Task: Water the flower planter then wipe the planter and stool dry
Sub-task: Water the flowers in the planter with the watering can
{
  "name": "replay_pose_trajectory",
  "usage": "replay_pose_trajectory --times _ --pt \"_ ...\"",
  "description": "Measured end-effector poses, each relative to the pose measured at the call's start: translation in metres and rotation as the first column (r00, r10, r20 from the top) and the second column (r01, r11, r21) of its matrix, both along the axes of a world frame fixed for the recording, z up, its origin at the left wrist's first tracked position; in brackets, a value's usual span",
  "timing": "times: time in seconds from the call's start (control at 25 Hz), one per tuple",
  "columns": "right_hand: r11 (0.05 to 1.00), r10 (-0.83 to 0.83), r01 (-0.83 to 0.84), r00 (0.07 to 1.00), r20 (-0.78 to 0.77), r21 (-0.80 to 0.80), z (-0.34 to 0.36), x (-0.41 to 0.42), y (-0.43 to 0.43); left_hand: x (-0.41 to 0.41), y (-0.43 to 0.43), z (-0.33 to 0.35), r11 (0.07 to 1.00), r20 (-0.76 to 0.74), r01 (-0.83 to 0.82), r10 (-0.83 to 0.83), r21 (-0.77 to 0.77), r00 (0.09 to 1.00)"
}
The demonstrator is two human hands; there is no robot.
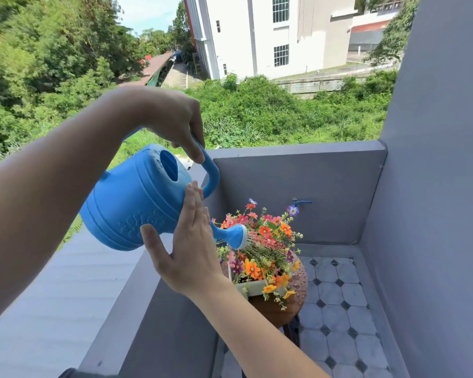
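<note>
A blue plastic watering can is tilted down to the right, and thin streams of water fall from its spout head onto the flowers. My left hand grips the can's handle from above. My right hand lies flat against the can's side, fingers together and thumb spread. The orange, red and purple flowers fill a pale rectangular planter. The planter stands on a round brown stool whose wet top shows droplets.
This is a narrow balcony corner with grey parapet walls at left, back and right. A blue tap sticks out of the back wall. The floor has white octagonal tiles with dark diamonds. Beyond the wall lie greenery and buildings.
</note>
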State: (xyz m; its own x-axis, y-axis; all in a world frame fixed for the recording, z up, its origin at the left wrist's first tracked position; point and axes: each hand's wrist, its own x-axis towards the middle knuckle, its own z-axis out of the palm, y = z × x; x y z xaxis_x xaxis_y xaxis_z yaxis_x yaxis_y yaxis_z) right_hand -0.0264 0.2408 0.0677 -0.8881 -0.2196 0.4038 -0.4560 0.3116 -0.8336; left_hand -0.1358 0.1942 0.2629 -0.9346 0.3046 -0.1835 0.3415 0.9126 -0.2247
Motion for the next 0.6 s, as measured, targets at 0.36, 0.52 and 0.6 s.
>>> replay_pose_trajectory --times 0.36,0.52,0.6 --pt "0.998 0.059 -0.059 0.998 0.016 -0.024 -0.004 0.014 -0.013 0.015 -0.008 -0.003 0.997 -0.001 -0.044 0.044 -0.064 0.999" --pt "0.999 0.010 -0.010 1.000 0.000 -0.038 -0.006 0.017 -0.012 0.022 -0.004 -0.003 0.999 -0.005 -0.020 0.020 -0.030 1.000" --pt "0.999 0.004 -0.004 1.000 0.002 -0.041 -0.001 0.013 -0.013 0.024 -0.004 0.002 1.000 -0.028 -0.026 0.025 -0.009 0.999"
